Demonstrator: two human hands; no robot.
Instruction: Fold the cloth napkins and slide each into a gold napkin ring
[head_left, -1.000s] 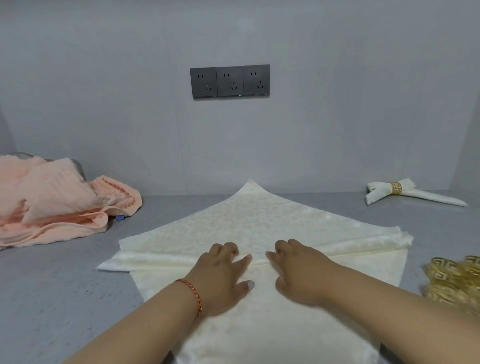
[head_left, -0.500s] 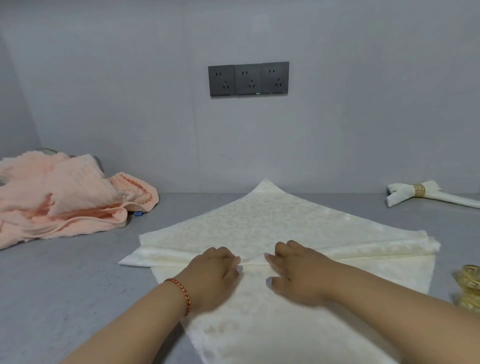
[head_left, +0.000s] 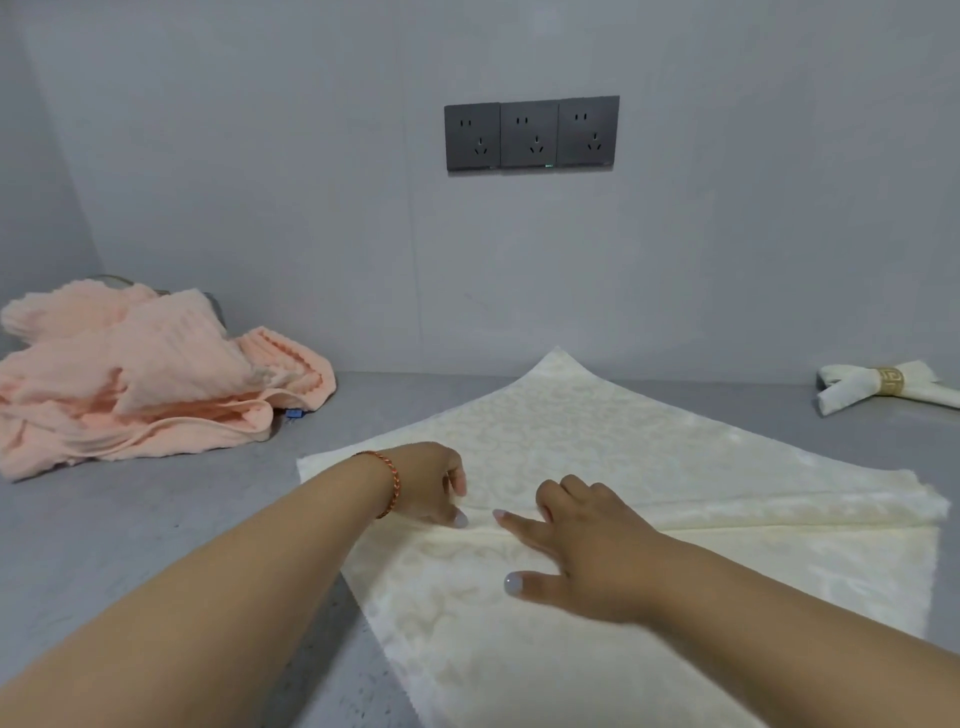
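I'm looking down thru the head cam at a grey counter (head_left: 156, 530), w/ a cream napkin (head_left: 597, 431) spread diamond-wise in the middle, far corner pointing at the wall. A narrow pleat is running across its width, roughly at the mid line. My left hand (head_left: 431, 483) is sitting at the pleat's left part, fingers curled down and seeming to pinch the fold; can't tell how firmly. My right hand (head_left: 587, 545) is resting just beside it, index finger stretched along the crease, thumb spread, palm on the cloth, gripping nothing. Far right, near the wall, one finished napkin (head_left: 852, 387) is lying already threaded thru a gold ring (head_left: 889, 381). Far left, a heap of peach towels (head_left: 130, 379) is piled up; a triple socket panel (head_left: 531, 133) is on the wall.

Progress, as I'm judging it: one napkin done, this one only at its first pleat. Remaining: more folds, then sliding it into a ring. No spare rings are showing here.
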